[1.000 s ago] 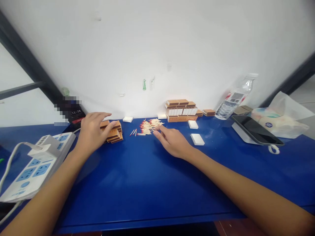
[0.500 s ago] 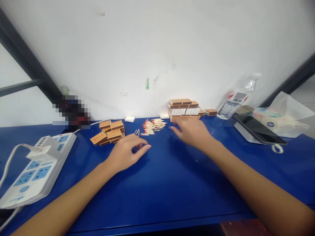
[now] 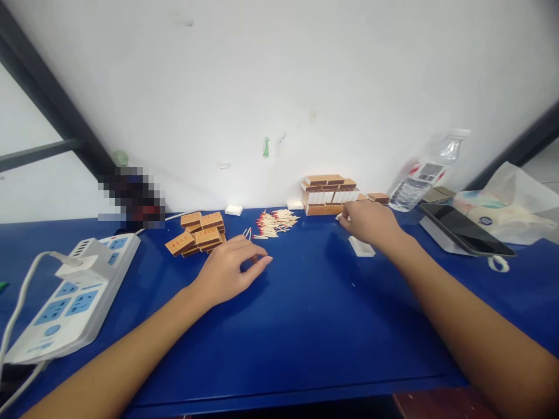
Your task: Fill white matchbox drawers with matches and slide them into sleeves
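My left hand rests on the blue table, fingers loosely curved with a gap between thumb and index finger, and nothing shows in it. Beside it lie a pile of brown matchboxes and a heap of red-tipped matches. My right hand is closed in a pinch in front of the stacked matchboxes. A small white piece, mostly hidden, shows at its fingertips. A white matchbox tray lies on the table just below that hand.
White trays sit by the wall. To the left is a power strip with cables. On the right are a leaning water bottle, a phone on a white box, and a tissue pack. A matchbox lies near the bottle.
My right hand has moved right, away from the front left of the stack. The white tray below it has come into view. My left hand has stayed put.
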Demonstrator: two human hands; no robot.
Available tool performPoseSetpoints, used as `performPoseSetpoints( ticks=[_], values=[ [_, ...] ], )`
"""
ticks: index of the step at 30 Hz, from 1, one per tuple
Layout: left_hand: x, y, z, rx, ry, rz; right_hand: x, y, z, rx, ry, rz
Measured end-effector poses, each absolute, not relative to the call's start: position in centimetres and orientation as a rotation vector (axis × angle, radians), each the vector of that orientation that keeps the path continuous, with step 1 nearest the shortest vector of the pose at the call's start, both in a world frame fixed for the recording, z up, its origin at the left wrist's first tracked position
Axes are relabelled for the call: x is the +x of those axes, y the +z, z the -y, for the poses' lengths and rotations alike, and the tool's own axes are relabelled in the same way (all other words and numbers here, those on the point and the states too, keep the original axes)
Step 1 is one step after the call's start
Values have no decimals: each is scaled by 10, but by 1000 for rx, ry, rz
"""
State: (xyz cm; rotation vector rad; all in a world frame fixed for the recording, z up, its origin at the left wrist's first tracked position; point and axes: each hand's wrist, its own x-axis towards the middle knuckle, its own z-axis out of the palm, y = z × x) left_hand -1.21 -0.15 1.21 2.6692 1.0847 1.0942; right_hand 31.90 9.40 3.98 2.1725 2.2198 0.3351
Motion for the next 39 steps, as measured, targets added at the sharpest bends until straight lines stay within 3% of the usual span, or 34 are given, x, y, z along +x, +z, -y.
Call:
performPoseSetpoints(
  ticks=[14,20,26,31,39],
  values=[
    [-13,11,1,2643,1039,-1155,315,43,-89,2093,300,-2320],
    [-14,9,2,2559,941,-1308,259,46,-40,1449,-40,-3010],
    [-13,15,5,2597,708,-1207,225,26,-7,976,-93,-3160],
    [-13,14,3,2613,652,-1199,235,24,-19,1111,-173,-3304],
    [-16,10,1,2613,695,-1211,249,25,-70,1619,15,-3116]
  ],
)
